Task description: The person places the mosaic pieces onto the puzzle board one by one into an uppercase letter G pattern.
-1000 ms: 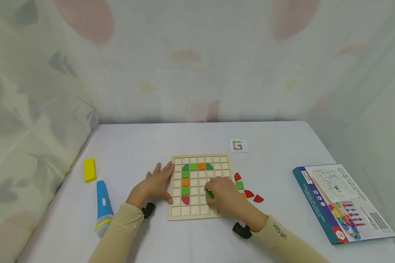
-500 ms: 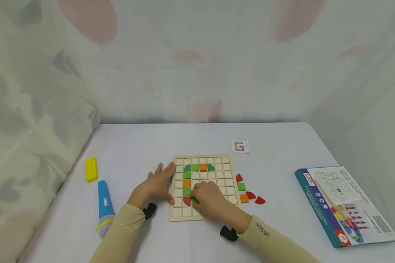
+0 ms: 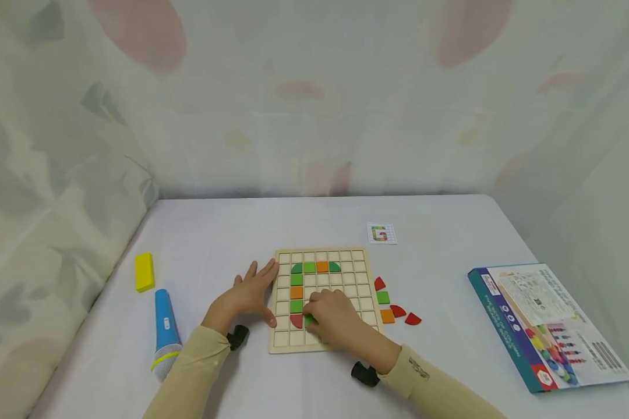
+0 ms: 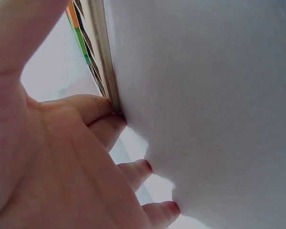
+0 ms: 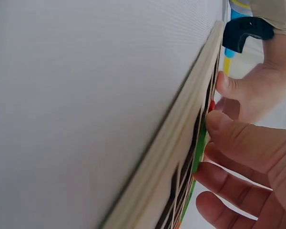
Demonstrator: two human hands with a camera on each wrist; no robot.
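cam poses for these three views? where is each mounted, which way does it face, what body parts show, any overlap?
Head: worn high, looks forward-down at the wooden grid board; both forearms, left hand, right hand show.
Left wrist: low at table level, faces the board's edge; palm and fingers.
Right wrist: low, along the board's edge; fingers pinching a green square tile.
Shared: board, tile, both hands.

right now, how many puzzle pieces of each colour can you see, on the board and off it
green pieces: 7, counting the green piece that the right hand pinches
red pieces: 4
orange pieces: 3
total: 14 visible
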